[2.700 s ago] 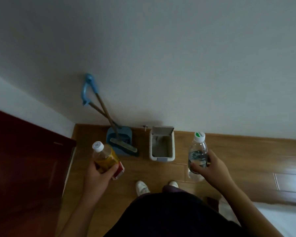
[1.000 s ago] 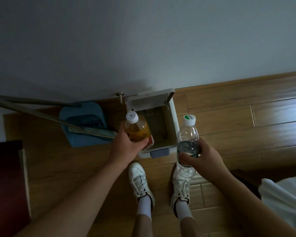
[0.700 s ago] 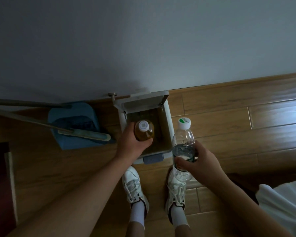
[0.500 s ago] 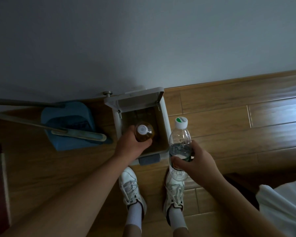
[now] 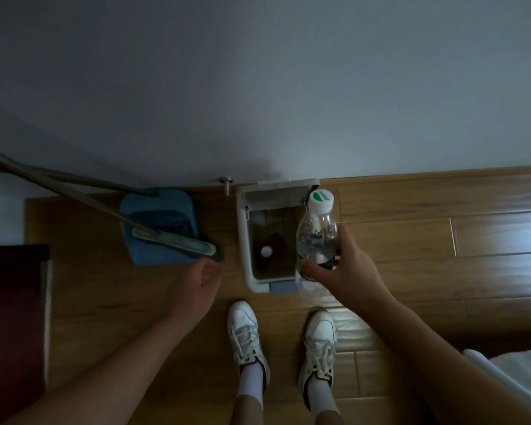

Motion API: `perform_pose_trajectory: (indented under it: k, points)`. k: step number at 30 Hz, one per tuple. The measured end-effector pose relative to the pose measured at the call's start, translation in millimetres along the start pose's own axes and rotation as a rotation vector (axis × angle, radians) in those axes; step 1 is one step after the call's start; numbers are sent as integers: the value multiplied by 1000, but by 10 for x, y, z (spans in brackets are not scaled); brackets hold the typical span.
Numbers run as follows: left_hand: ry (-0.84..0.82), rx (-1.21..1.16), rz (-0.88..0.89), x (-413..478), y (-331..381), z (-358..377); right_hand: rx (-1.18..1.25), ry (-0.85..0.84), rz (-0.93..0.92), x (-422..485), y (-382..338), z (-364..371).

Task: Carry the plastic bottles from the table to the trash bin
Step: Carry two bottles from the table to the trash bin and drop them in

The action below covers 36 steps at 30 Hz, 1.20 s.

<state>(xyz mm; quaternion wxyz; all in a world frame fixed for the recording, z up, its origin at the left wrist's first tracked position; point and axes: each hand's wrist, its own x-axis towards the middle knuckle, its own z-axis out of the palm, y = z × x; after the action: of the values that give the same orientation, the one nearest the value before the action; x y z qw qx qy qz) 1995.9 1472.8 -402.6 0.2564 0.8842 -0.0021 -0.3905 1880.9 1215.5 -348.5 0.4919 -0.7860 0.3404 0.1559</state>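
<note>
Right hand (image 5: 347, 268) wraps the clear bottle (image 5: 316, 237) at its waist, beside the open bin (image 5: 244, 237); left hand (image 5: 196, 283) hangs spread, empty. Looks light, thin-walled, slick — keep that mid-body grip.

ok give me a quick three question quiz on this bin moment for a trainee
1. True or false: the left hand is holding a bottle.
2. Where is the amber bottle? A) on the floor B) inside the trash bin C) in the right hand
3. Fill in: the clear bottle has a white and ____ cap.

Key:
1. False. It is open and empty, beside the bin.
2. B. Its white cap shows down in the open bin.
3. Green. The right hand grips this bottle upright over the bin's right edge.
</note>
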Motion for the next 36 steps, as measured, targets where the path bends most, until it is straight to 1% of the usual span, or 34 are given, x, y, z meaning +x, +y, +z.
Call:
perform_pose_trajectory:
  k: [3,7,9,14,19,23,26,32,36]
  points:
    - [24,-59,-71,-90,-185,-148,5,-7,-38,66,-187,107]
    - [30,-64,-133,-127,-485,-212,-14,125,-79,224,-276,331]
    - [32,-71,-150,-143,-605,-197,-7,141,-58,323,-232,461]
    - [25,-67,-185,-140,-821,-132,-14,80,31,573,7,719]
    - [-7,-67,-202,-12,-928,-51,-93,2,92,698,213,896]
    - [-30,-49,-202,122,-951,6,-67,3,125,705,329,934]
    - [-48,-54,-194,218,-908,8,-70,-27,158,691,331,913]
    - [-89,-66,-190,245,-736,-91,-88,-31,187,440,343,717]
    - [-145,0,-202,59,-601,-216,-52,-124,318,38,463,542]
